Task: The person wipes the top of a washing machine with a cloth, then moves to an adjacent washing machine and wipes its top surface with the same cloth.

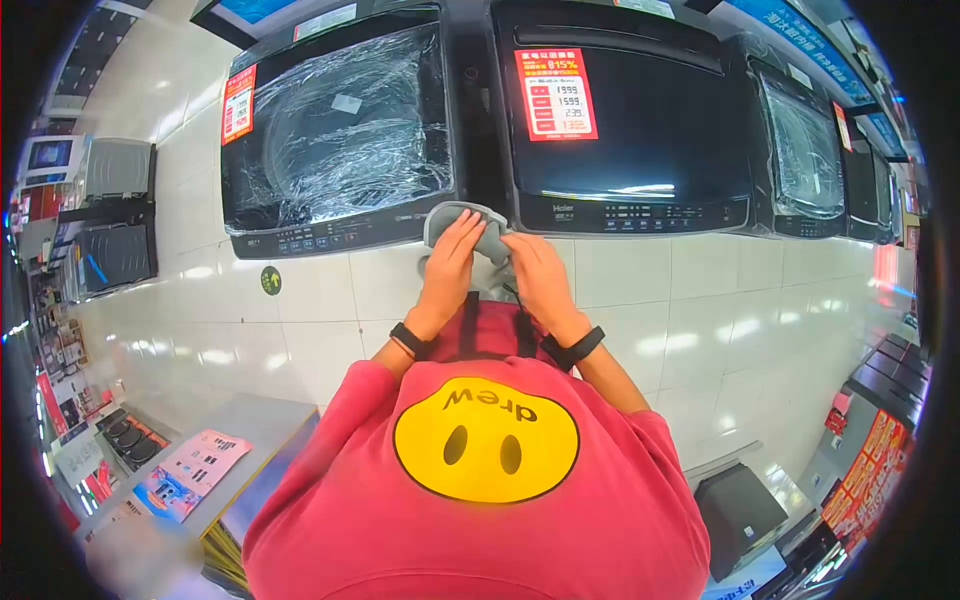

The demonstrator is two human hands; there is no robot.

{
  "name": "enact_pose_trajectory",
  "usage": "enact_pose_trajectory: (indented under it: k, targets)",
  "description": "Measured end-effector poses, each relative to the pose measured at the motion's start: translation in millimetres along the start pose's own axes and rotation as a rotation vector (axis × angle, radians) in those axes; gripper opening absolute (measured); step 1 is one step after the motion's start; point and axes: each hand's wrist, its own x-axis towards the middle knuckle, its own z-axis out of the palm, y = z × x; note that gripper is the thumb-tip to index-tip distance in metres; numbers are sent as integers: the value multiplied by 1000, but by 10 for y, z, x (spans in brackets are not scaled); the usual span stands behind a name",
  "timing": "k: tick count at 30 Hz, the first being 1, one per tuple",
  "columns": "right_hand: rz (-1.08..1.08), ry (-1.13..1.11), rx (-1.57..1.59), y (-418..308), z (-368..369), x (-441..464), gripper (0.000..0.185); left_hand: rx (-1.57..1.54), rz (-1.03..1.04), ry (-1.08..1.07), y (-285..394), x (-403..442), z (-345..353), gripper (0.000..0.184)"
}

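- Glossy pale floor tiles (640,290) spread through a shop, reflecting its lights.
- At 11 o'clock from the hands stands a black washing machine (345,130) under clear plastic film; at 1 o'clock, a Haier washer (630,150) bears a red-and-white price sign (556,95).
- Between their front edges, at 12 o'clock, lies a grey folded item (447,217), grasped by both hands.
- Left hand (449,275): fingers over its top.
- Right hand (541,285): fingertips pinching its right side.
- Toward 8 o'clock, a leaflet (195,473) rests on a counter (268,412).
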Motion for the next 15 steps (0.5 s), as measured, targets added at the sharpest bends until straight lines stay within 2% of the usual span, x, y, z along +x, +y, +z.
enact_pose_trajectory:
  k: [7, 15]
  targets:
    - [-59, 108, -81, 110, -530, 213, 39, -23, 114, 12, 311, 336, 113, 56]
    - [-31, 190, -390, 209, -856, 311, 40, 3, 313, -29, 337, 825, 277, 58]
